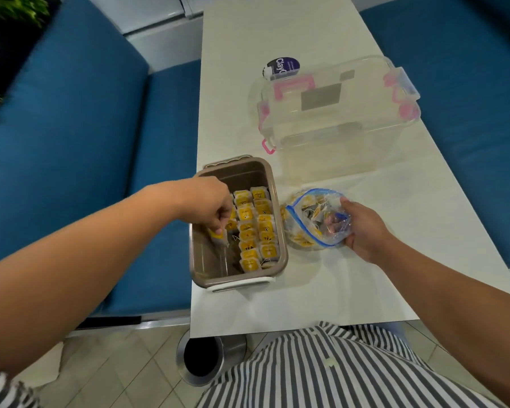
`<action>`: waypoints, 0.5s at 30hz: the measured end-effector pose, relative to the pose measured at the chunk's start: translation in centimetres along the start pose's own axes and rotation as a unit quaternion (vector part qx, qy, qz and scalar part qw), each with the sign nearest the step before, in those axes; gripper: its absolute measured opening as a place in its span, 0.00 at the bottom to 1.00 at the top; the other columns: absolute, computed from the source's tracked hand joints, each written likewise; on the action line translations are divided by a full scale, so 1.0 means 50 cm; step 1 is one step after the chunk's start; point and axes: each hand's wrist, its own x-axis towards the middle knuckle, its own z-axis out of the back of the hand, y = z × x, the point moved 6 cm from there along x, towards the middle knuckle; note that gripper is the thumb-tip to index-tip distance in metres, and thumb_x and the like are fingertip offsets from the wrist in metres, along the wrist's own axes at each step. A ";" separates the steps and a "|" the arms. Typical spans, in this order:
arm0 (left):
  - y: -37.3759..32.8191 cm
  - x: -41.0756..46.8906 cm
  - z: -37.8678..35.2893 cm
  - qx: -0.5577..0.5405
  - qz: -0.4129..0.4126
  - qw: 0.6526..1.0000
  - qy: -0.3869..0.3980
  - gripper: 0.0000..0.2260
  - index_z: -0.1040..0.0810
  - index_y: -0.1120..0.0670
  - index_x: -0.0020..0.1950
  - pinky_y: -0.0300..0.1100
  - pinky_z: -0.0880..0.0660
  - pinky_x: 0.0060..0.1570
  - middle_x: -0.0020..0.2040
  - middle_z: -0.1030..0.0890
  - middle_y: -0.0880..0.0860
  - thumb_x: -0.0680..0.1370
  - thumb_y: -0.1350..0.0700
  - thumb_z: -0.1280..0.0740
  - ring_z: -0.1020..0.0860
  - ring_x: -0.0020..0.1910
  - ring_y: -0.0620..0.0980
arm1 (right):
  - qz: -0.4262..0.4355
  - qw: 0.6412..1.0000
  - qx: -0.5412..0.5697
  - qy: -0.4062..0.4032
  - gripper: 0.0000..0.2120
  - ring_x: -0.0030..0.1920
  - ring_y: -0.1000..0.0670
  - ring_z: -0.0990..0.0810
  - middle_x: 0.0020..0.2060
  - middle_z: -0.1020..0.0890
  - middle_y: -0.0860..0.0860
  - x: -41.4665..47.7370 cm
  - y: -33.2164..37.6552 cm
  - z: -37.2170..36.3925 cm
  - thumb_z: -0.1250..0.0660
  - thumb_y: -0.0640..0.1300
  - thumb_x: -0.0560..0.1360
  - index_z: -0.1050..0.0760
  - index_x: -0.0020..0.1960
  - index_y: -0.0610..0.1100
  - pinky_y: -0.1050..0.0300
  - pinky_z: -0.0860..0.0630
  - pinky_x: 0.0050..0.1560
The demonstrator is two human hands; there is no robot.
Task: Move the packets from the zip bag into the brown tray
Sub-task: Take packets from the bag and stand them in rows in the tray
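At the far left there is a blue cushioned bench (pixel 71 142) with a smooth fabric surface, beside the long, pale, matte table (pixel 277 304). The left hand (pixel 206 201) reaches over the brown tray (pixel 195 260), its fingertips pressed together in a pinch on one packet (pixel 218 238), a small flat square with a yellow face, tilted and held above the bare left part of the tray. The tray is a rectangular plastic box with rounded corners and a white handle at its near end. In its right half, the yellow packets (pixel 256 228) stand in two tidy rows, one behind another. Just right of the tray lies the zip bag (pixel 315 219), thin, clear, wrinkled plastic with a blue zip strip, its mouth open and more packets jumbled inside. The right hand (pixel 362 231) grips the right side of the bag, fingers curled into the plastic. Farther back stands a clear plastic container (pixel 336 119) with pink clips, and behind it a dark round lid (pixel 283 67).
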 end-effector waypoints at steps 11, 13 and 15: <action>-0.002 0.088 -0.036 0.091 0.042 0.995 0.005 0.05 0.20 0.50 0.37 0.41 0.29 0.33 0.37 0.20 0.50 0.72 0.59 0.31 0.24 0.37 0.50 | 0.001 1.000 0.001 -0.005 0.16 0.34 0.48 0.20 0.42 0.18 0.42 -0.005 0.002 -0.005 0.39 0.50 0.85 0.24 0.63 0.38 0.50 0.21 0.44; 0.000 0.092 -0.031 0.102 0.049 0.994 0.002 0.04 0.19 0.52 0.39 0.44 0.24 0.37 0.36 0.21 0.51 0.73 0.59 0.31 0.22 0.37 0.51 | 0.002 1.000 0.002 -0.004 0.15 0.32 0.49 0.20 0.39 0.18 0.43 -0.007 0.004 -0.005 0.39 0.50 0.85 0.24 0.61 0.39 0.53 0.21 0.40; 0.002 0.095 -0.027 0.119 0.055 0.991 -0.001 0.03 0.18 0.53 0.41 0.46 0.22 0.40 0.35 0.22 0.50 0.74 0.57 0.31 0.22 0.37 0.51 | 0.004 1.000 0.001 -0.002 0.14 0.32 0.49 0.20 0.38 0.18 0.43 -0.010 0.005 -0.006 0.39 0.50 0.85 0.24 0.61 0.39 0.55 0.20 0.37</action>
